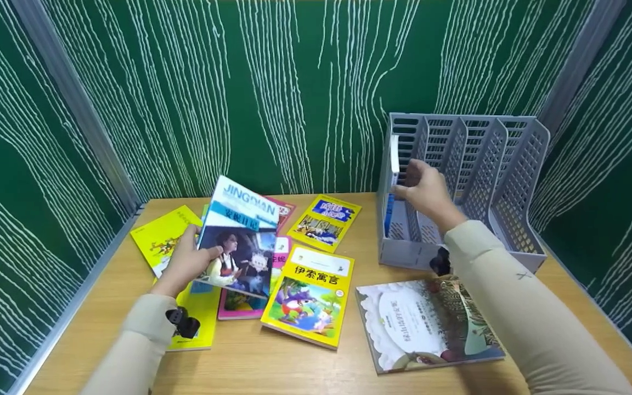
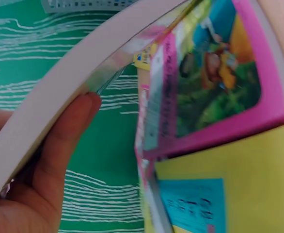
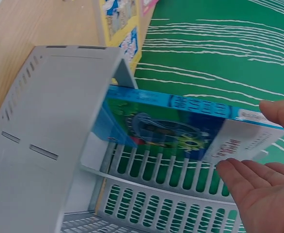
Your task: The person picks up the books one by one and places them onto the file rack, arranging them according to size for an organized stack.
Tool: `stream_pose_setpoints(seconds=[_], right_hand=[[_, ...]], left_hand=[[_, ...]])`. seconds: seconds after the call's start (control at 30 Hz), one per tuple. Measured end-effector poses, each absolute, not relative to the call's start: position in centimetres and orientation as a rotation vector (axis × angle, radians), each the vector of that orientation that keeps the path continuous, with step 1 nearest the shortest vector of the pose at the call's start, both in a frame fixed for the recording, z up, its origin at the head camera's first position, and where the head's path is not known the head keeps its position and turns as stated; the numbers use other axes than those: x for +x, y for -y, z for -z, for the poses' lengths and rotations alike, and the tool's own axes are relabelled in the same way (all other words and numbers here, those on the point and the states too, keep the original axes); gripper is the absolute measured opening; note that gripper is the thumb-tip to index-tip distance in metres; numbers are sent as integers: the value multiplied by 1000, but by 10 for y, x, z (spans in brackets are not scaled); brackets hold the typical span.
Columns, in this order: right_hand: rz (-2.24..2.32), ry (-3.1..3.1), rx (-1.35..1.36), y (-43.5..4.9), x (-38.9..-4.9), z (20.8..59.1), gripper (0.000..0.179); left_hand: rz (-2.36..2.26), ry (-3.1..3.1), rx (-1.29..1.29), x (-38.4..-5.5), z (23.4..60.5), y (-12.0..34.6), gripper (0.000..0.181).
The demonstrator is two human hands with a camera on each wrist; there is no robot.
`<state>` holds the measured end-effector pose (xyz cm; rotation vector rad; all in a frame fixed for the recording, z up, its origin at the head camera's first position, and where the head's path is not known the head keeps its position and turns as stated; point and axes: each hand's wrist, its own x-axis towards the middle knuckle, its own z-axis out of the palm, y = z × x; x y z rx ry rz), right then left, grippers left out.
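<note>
My left hand [image 1: 187,260] grips the left edge of a paperback with a white and blue cover marked JINGDIAN [image 1: 242,236], raised above other books. In the left wrist view its pale page edge [image 2: 64,80] bows between thumb and fingers. At the grey file rack [image 1: 461,181], a thin blue book [image 3: 171,124] stands in the leftmost compartment. My right hand [image 1: 428,192] is at that book's outer end, thumb [image 3: 277,112] near the spine and straight fingers [image 3: 248,182] beside the cover. Whether they press on it I cannot tell.
Beneath the left hand, several yellow and pink books overlap, among them a yellow fable book [image 1: 310,296] and a pink one [image 1: 239,304]. A yellow book [image 1: 324,222] lies farther back. In front of the rack lies a larger picture book [image 1: 425,323]. Green walls [image 1: 266,99] enclose the table.
</note>
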<state>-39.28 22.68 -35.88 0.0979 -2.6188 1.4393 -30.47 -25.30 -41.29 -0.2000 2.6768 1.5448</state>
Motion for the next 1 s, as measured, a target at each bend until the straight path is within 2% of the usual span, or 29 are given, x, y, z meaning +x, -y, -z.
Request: stream_pose_setpoints(seconds=[0.57, 1.0], right_hand=[[-1419, 2429, 249, -226, -359, 328, 80], [-1514, 2367, 381, -214, -325, 329, 77]], left_hand=[[-1711, -3024, 135, -290, 388, 193, 40], [-1503, -3356, 547, -277, 390, 148, 35]])
